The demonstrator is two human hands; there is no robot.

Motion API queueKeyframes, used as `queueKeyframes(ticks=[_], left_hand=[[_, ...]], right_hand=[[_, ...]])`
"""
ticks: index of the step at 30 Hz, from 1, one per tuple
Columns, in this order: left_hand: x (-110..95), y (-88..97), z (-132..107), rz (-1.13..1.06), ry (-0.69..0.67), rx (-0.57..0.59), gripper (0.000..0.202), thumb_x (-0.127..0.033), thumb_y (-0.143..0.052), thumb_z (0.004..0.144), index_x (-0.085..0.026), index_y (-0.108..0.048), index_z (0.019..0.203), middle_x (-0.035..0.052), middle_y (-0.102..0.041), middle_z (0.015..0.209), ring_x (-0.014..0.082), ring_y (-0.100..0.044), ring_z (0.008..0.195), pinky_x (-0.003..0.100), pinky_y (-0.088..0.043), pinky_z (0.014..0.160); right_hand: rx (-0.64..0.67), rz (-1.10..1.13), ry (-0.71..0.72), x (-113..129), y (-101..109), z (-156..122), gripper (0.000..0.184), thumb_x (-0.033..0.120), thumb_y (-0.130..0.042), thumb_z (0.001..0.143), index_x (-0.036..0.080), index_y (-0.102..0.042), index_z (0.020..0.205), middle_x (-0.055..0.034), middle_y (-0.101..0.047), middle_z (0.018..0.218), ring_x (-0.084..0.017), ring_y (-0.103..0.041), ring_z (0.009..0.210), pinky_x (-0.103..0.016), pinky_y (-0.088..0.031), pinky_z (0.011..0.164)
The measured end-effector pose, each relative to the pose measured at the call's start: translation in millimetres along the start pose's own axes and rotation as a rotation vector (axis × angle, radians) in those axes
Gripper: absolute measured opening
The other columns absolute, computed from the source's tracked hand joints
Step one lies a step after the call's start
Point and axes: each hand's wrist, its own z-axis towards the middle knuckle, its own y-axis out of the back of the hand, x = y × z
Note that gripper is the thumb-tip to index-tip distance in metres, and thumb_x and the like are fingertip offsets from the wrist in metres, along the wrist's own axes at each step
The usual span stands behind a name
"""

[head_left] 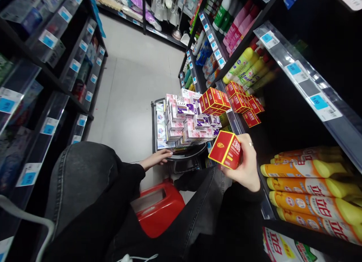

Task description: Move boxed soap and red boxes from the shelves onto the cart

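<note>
My right hand (244, 165) grips a red soap box (225, 149) with yellow edges and Chinese print, its fingers wrapped around the far side. My left hand (155, 159) lies with fingers stretched out by the black rim of a basket (154, 128); whether it touches the rim I cannot tell. White, pink and purple LUX soap boxes (185, 108) are piled in the basket. On top at the right sit several red boxes (214, 100) of the same look. More red boxes (240, 99) stand and lie on the shelf beside it.
To the right, shelves carry yellow cleaner bottles (243, 65) and stacked orange-and-yellow bottles (305, 186). A red plastic stool (166, 213) stands between my legs. Shelves with price tags (49, 126) line the left. Grey tile floor (127, 84) runs down the aisle; hanging ladles (177, 32) are at the back.
</note>
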Motion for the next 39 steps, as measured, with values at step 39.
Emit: queueKeyframes(ticks=[39], left_hand=[[4,2.2,-2,-0.099,-0.056,0.039,0.079,-0.074,-0.066,0.053,-0.02,-0.058,0.11,0.0056,-0.062,0.101,0.0198,-0.058,0.088,0.025,-0.039,0.067]], right_hand=[[0.498,-0.59,-0.151,-164,45,272,0.084,0.033,-0.087,0.043,0.016,-0.064,0.123,-0.013,-0.057,0.124,-0.028,-0.061,0.101,-0.045,-0.05,0.096]])
